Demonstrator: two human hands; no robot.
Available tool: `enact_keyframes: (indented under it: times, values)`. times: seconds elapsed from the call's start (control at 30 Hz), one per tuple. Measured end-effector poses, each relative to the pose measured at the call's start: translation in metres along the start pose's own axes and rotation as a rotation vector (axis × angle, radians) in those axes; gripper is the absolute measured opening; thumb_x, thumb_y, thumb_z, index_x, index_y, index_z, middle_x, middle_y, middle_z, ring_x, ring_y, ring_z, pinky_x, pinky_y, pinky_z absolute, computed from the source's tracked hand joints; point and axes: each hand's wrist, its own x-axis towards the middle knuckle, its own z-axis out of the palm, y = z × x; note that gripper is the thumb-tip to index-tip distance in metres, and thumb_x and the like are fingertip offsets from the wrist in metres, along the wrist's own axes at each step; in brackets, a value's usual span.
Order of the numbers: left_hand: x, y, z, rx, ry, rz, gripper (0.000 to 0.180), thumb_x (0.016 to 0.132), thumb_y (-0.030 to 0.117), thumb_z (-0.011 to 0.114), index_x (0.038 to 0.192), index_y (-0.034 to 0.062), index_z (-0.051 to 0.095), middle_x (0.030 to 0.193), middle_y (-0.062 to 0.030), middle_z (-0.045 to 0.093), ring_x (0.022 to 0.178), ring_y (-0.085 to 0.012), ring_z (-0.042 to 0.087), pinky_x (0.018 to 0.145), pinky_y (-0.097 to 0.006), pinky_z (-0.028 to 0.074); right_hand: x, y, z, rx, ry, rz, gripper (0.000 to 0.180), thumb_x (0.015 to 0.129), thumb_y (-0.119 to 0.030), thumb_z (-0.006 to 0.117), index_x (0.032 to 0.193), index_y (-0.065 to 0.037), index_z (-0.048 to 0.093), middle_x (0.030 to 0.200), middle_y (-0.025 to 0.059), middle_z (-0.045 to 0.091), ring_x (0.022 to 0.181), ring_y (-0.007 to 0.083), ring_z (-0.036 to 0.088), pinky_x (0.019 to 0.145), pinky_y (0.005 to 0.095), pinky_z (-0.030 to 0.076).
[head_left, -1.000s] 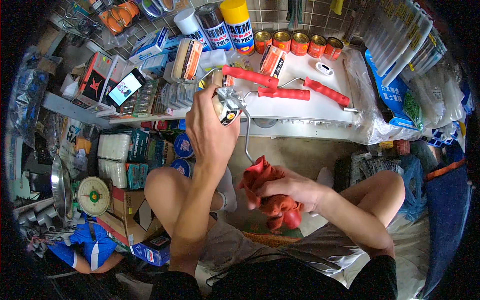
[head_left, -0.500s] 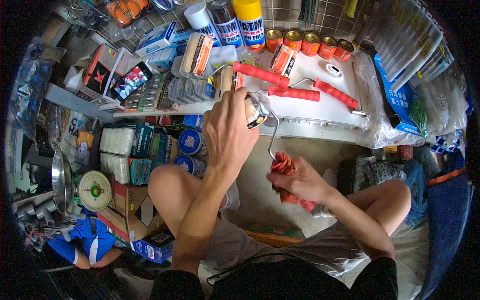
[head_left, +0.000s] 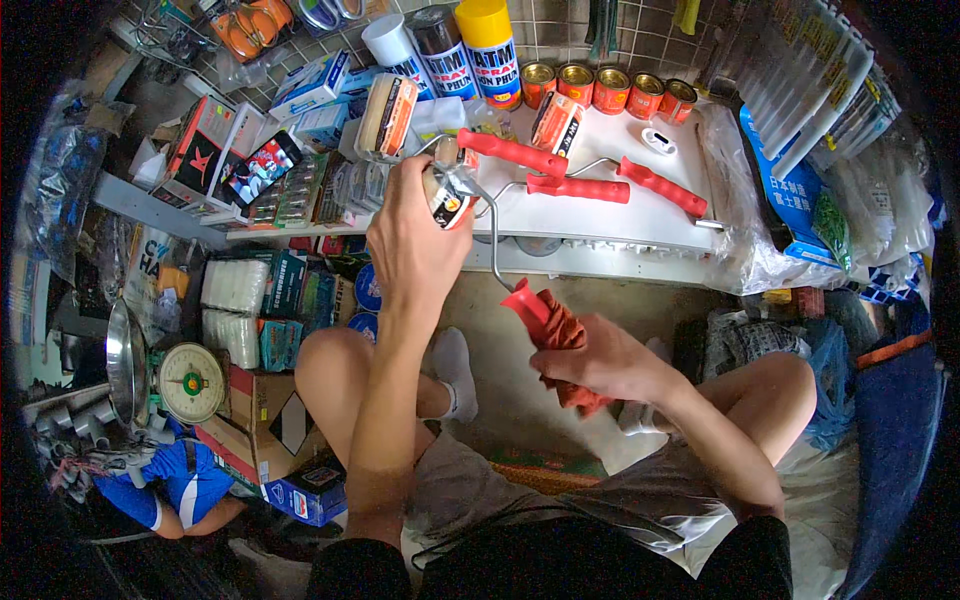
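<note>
Cluttered shop shelving fills the upper view, with a white shelf at one o'clock carrying red-handled rollers. Centred, the left hand wraps a paint roller, mostly hiding its sleeve. At five o'clock, the right hand presses a red rag around its red handle, seemingly gripping it.

The left hand grips the head of a paint roller above the white surface. The right hand wraps a red rag around its red handle. Three rollers lie on the surface.
</note>
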Motion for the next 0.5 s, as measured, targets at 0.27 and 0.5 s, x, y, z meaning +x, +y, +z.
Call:
enact_keyframes:
  times: [0.27, 0.5]
  values:
    - [-0.018, -0.007, 0.002, 0.062, -0.195, -0.127, 0.050, 0.077, 0.016, 0.079, 0.118, 0.0034, 0.055, 0.109, -0.0201, 0.067, 0.098, -0.0424, 0.066, 0.080, -0.050, 0.052, 0.001, 0.032, 0.003, -0.550, 0.432, -0.080, 0.028, 0.086, -0.020, 0.074, 0.103, -0.003, 0.059, 0.074, 0.0137, 0.068, 0.067, 0.0307, 0.069, 0.064, 0.0402, 0.054]
    - [-0.028, 0.004, 0.011, -0.302, 0.032, -0.015, 0.055, 0.068, 0.005, 0.083, 0.116, 0.0032, 0.056, 0.104, -0.0179, 0.066, 0.093, -0.0383, 0.067, 0.080, -0.043, 0.053, 0.002, 0.030, 0.012, 0.345, -0.039, 0.048, 0.023, 0.092, -0.024, 0.073, 0.092, -0.005, 0.061, 0.077, -0.0009, 0.060, 0.068, 0.0083, 0.055, 0.059, 0.0269, 0.044]
